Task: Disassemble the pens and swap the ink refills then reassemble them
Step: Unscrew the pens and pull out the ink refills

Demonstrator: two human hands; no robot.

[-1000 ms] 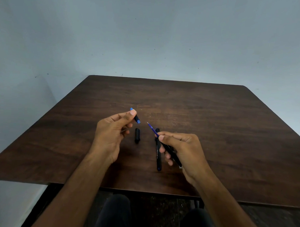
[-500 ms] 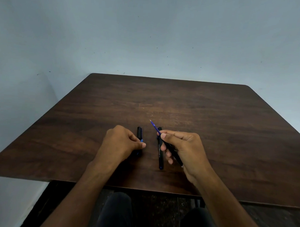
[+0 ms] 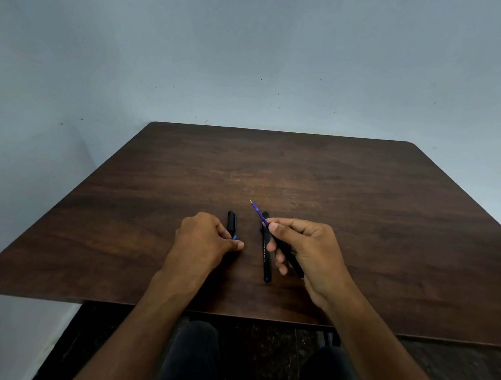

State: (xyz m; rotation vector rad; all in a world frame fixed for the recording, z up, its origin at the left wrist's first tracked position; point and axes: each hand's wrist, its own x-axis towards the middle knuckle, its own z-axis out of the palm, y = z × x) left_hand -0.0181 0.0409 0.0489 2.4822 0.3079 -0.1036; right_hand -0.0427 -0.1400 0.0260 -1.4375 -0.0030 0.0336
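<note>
While right hand (image 3: 307,248) grips refill (image 3: 259,215), pen (image 3: 266,253) beneath

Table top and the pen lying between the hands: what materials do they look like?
Table top: dark wood-grain surface, likely laminate or veneer; streaked grain, dull sheen, thin rounded edge. Pen: apparently matte black plastic with pale printed lettering and a blue end; too small to be sure.

Cap (image 3: 231,221) left of pen (image 3: 266,253), both on table (image 3: 356,207).

Dark wood-grain table (image 3: 343,193) against a pale blue-grey wall (image 3: 248,61) — dark speckled floor (image 3: 266,349) beneath.
</note>
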